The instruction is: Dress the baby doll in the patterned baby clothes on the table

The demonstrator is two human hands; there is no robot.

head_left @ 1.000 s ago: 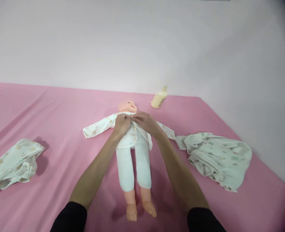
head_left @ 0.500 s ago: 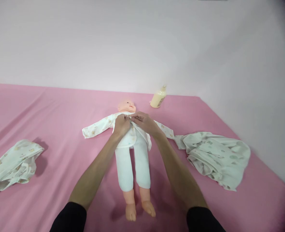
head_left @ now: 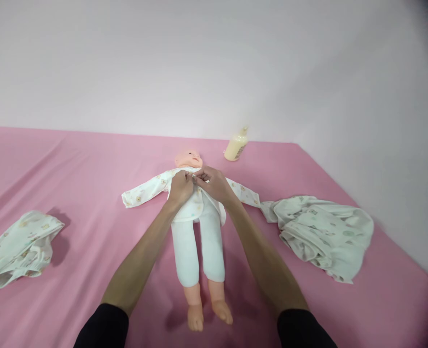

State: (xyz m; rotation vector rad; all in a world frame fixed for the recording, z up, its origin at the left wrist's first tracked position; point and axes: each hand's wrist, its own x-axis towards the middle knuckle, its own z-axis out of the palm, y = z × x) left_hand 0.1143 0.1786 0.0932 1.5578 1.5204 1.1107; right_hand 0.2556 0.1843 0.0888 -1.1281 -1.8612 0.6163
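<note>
Note jacket [head_left: 190,211] pinched narrowly in left hand [head_left: 181,186] and right hand [head_left: 214,183], at the chest of the doll [head_left: 185,241], on its back on the pink sheet [head_left: 91,169]. Probably best kept flat and level, without tugging.

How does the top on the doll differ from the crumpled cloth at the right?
The top is worn, its sleeves spread out on the doll; the crumpled cloth lies bunched on the pink sheet. The left hand and right hand grip the top's front; neither touches the cloth. The top's prints look yellowish-brown, the cloth's greyish-green. Both are pale, printed fabric.
</note>
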